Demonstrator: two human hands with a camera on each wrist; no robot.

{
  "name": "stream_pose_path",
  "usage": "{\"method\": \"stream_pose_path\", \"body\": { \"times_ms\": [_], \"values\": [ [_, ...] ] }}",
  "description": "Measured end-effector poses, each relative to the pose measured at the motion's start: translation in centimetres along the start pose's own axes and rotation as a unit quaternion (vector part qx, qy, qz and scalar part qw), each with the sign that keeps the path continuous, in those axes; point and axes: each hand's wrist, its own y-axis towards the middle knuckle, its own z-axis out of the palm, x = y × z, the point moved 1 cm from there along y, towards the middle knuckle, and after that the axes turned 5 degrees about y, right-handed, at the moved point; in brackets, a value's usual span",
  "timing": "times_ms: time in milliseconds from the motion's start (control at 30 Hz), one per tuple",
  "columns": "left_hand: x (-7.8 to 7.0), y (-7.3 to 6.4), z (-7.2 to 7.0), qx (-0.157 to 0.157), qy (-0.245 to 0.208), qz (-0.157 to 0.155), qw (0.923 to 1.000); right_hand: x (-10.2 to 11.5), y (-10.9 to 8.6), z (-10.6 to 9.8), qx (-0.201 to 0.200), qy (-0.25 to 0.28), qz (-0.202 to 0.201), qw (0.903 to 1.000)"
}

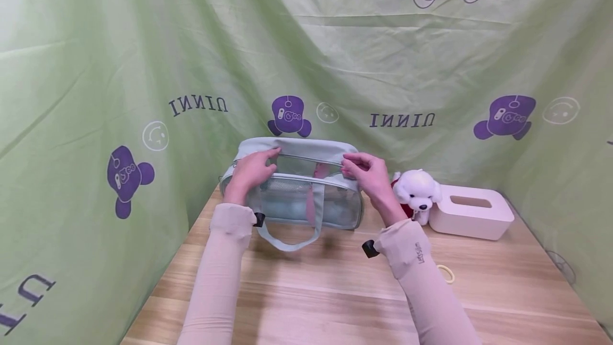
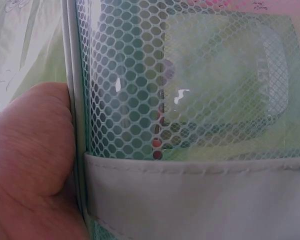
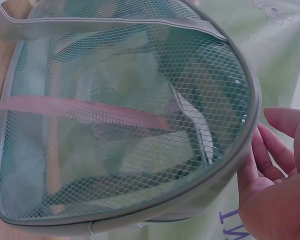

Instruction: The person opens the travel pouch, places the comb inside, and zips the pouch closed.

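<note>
A pale blue-grey mesh and clear-sided bag (image 1: pixel 297 145) stands on the table, its long zipped top parted. My left hand (image 1: pixel 251 173) rests over the bag's top left side, index finger and thumb apart at the opening. In the left wrist view, the palm (image 2: pixel 35 150) lies along the bag's edge and its fingertips are hidden. My right hand (image 1: pixel 370 173) pinches the top right edge with bent fingers. Through the mesh shows a pink comb (image 3: pixel 90 111), with an orange-tan stick (image 3: pixel 54 150) beside it. A strap handle (image 1: pixel 287 244) hangs down in front.
Right of the bag sits a white plush dog (image 1: pixel 417 193), with a white tissue box (image 1: pixel 471 225) next to it. A pale yellow ring (image 1: pixel 446 274) lies on the wooden table (image 1: pixel 311 302) near my right forearm. Green printed curtain (image 1: pixel 354 68) surrounds the table's back and sides.
</note>
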Motion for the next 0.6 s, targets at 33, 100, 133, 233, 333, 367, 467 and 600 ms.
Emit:
{"method": "stream_pose_path", "body": {
  "times_ms": [33, 100, 133, 233, 333, 367, 467, 600],
  "values": [
    [0.0, 0.0, 0.0, 0.001, -0.001, 0.000, 1.0000, 0.1, -0.1, -0.1, 0.001, -0.004, -0.003, 1.0000],
    [0.0, -0.1, -0.1, 0.003, -0.004, -0.001, 1.0000, 0.2, -0.4, -0.4, 0.002, -0.012, -0.011, 0.9999],
    [0.0, -0.1, -0.1, 0.003, -0.003, -0.001, 1.0000, 0.3, -0.5, -0.5, 0.002, -0.014, -0.016, 0.9998],
    [0.1, -0.1, -0.1, 0.004, -0.001, 0.001, 1.0000, 0.3, -1.0, -0.9, -0.001, -0.018, -0.031, 0.9993],
    [0.2, 0.0, -0.1, 0.003, 0.003, 0.002, 1.0000, 0.1, -1.7, -1.4, -0.007, -0.029, -0.048, 0.9984],
    [0.2, 0.0, -0.1, 0.003, 0.004, 0.003, 1.0000, 0.0, -1.9, -1.6, -0.010, -0.036, -0.053, 0.9979],
    [0.1, -0.1, -0.2, 0.002, 0.003, 0.003, 1.0000, -0.6, -2.5, -2.1, -0.006, -0.061, -0.063, 0.9961],
    [0.0, -0.2, -0.3, 0.000, 0.000, 0.002, 1.0000, -1.6, -3.4, -2.4, 0.010, -0.079, -0.059, 0.9951]
  ]
}}
